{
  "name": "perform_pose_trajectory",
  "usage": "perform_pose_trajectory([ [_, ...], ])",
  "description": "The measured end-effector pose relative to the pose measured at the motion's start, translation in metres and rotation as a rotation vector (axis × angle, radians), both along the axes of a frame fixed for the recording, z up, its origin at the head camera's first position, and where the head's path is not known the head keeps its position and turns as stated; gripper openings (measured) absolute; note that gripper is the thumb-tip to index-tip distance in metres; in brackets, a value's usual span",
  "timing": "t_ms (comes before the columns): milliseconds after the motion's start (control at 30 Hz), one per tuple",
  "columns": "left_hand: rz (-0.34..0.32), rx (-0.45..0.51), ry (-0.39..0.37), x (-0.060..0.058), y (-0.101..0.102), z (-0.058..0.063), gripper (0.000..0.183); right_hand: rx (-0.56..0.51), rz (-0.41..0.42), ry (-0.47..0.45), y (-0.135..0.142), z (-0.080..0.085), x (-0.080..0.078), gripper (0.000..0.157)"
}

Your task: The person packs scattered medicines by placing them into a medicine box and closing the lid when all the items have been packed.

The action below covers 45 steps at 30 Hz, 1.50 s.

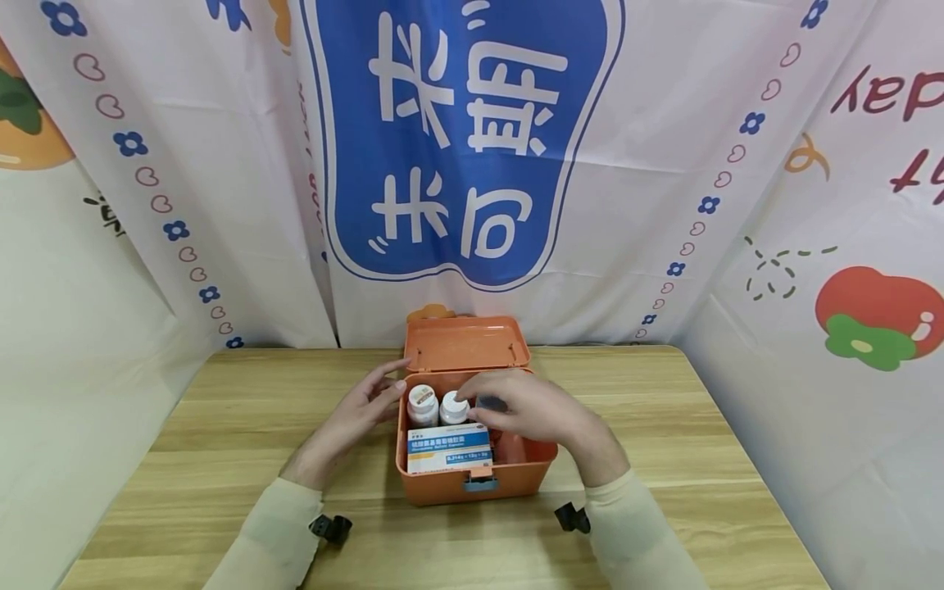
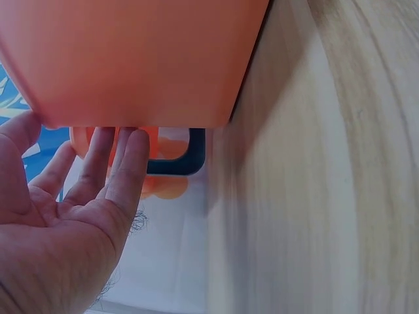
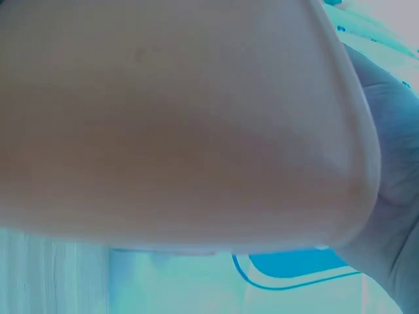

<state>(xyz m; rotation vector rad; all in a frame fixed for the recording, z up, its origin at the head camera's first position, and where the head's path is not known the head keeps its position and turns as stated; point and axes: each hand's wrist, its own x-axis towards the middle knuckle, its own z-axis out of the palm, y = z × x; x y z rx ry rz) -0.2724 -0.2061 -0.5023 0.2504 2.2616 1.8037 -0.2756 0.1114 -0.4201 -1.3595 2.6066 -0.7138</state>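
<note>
An orange lidded box [image 1: 442, 492] stands on the table with its lid [image 1: 468, 344] tipped back. Inside it at the left is a white pill bottle [image 1: 424, 414] with a printed cap. Beside that stands a second white pill bottle [image 1: 453, 410]. My right hand [image 1: 534, 406] reaches in from the right and pinches this second bottle near its cap. A white and blue medicine box [image 1: 448, 451] sits in front of the bottles. My left hand [image 1: 369, 406] touches the box's left side, fingers extended; in the left wrist view its fingertips [image 2: 136, 140] meet the orange wall.
A dark item [image 1: 492, 403] lies in the box below my right hand, partly covered by it. A latch [image 1: 481, 483] is on the box's front, and a dark handle [image 2: 190, 160] shows in the left wrist view. Printed cloth [image 1: 642, 205] hangs behind the wooden table [image 1: 243, 426].
</note>
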Motion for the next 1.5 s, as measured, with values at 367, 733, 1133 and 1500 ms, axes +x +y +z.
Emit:
perform_pose_trajectory([
  [367,0.018,0.000,0.071,0.000,-0.004,0.003,0.058,-0.033,-0.133,0.001,0.019,-0.004,-0.011,0.030],
  [733,0.064,0.004,0.119,-0.003,-0.004,0.003,0.058,-0.172,-0.353,0.010,0.031,-0.015,-0.023,0.035],
  [1133,0.070,-0.059,0.101,-0.009,0.001,0.007,0.063,-0.327,-0.571,-0.128,0.044,-0.037,-0.042,0.049],
  [1500,0.037,-0.075,0.020,-0.016,0.011,0.013,0.063,-0.341,-0.628,-0.236,0.047,-0.055,-0.052,0.052],
])
